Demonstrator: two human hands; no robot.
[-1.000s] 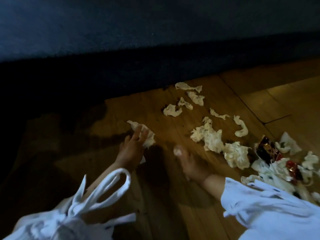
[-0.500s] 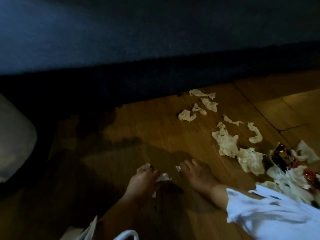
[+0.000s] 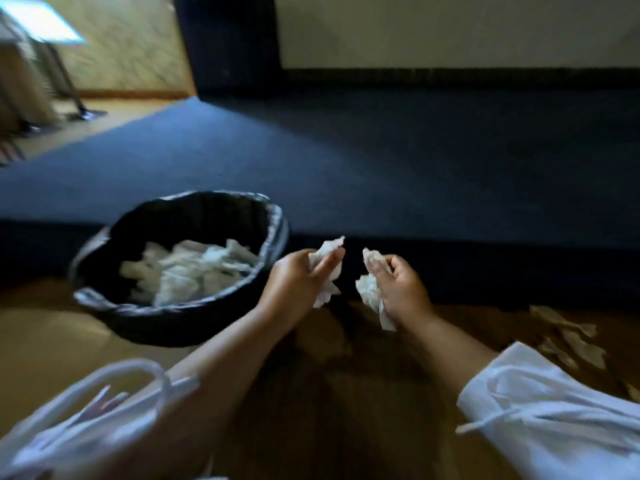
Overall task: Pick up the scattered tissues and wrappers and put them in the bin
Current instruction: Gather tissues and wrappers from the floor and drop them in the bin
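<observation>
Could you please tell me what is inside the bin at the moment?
The black-lined bin holds a heap of crumpled white tissues. Anything beneath that heap, wrappers included, is covered and cannot be seen.

Single head view, angled down, close over floor.

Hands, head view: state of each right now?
Left hand: closed on a crumpled white tissue.
Right hand: closed on another crumpled white tissue.
</observation>
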